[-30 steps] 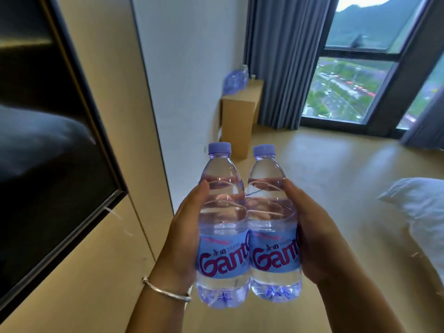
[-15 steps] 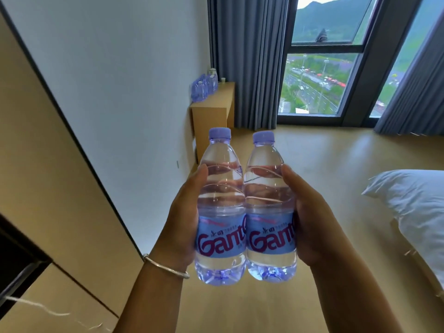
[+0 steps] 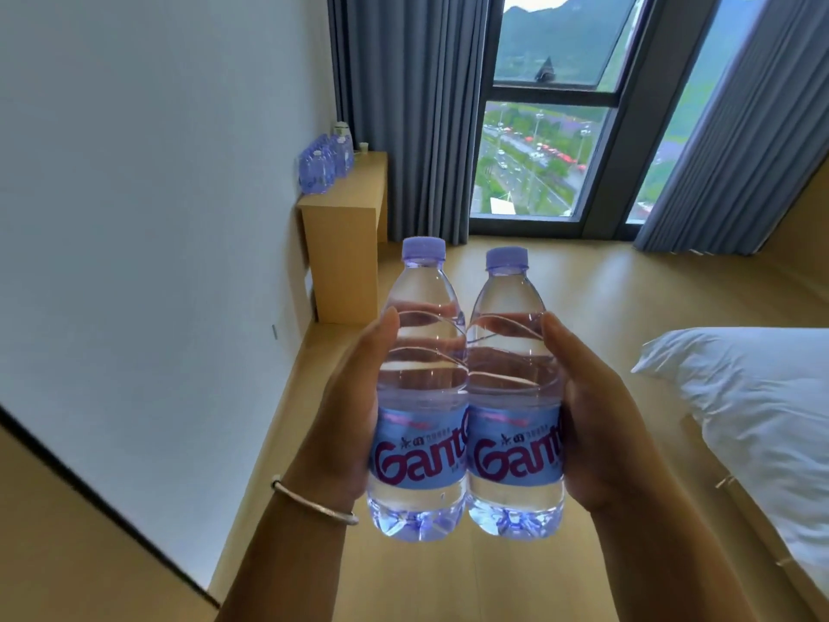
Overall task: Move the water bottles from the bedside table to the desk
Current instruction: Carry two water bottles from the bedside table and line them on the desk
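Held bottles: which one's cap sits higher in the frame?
The left-hand bottle, gripped by the left hand; its cap tops the right-hand bottle, in the right hand.

So the dark panel that filled the space out past the left hand (image 3: 334, 424) a second ago is gone, just plain white wall (image 3: 148, 217) there now. The wooden desk (image 3: 345, 226) above the left hand's fingertips looks nearer and bigger, and the bottles on the desk (image 3: 324, 163) are easier to make out, with a small white cup (image 3: 364, 147) beside them. The window (image 3: 538, 159) above the right hand (image 3: 601, 424) has slid more toward the middle, and a second curtain (image 3: 735, 141) now hangs up past it. The bed (image 3: 762, 424) sits closer beside the right hand.
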